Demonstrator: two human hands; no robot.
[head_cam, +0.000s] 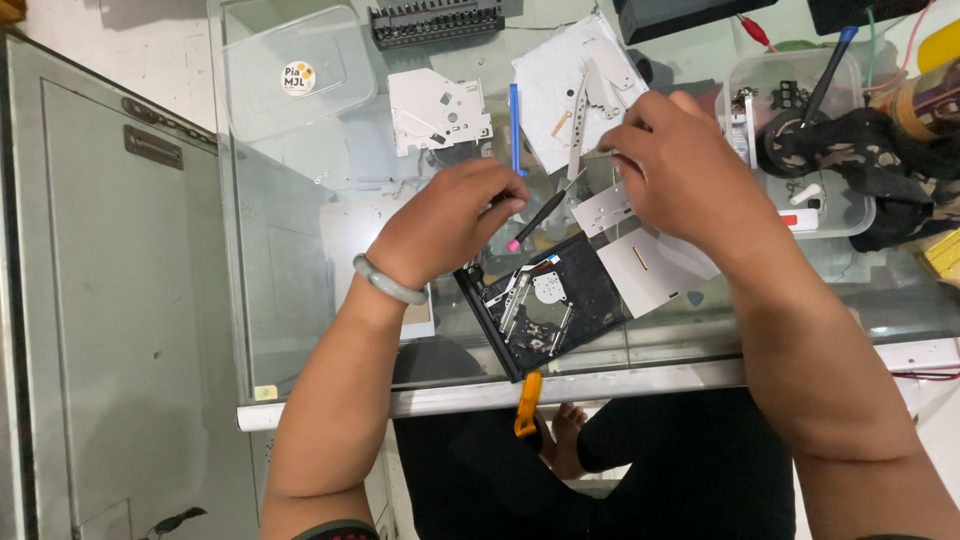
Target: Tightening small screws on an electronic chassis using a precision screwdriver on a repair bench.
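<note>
While I sat at the glass table (300, 330), things stood thus:
Left hand (450, 220): clenched on a black screwdriver (545, 212).
Right hand (680, 170): pinched a metal strip (578, 125).
Drive: the opened black disc drive (545, 305) lay beneath both hands.
Room: grey cabinet (100, 300) leftward.

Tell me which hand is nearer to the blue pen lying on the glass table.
Left. The left hand sits just below the blue pen, its knuckles close to the pen's lower end. The right hand is farther off to the pen's right, over the white metal plates.
</note>
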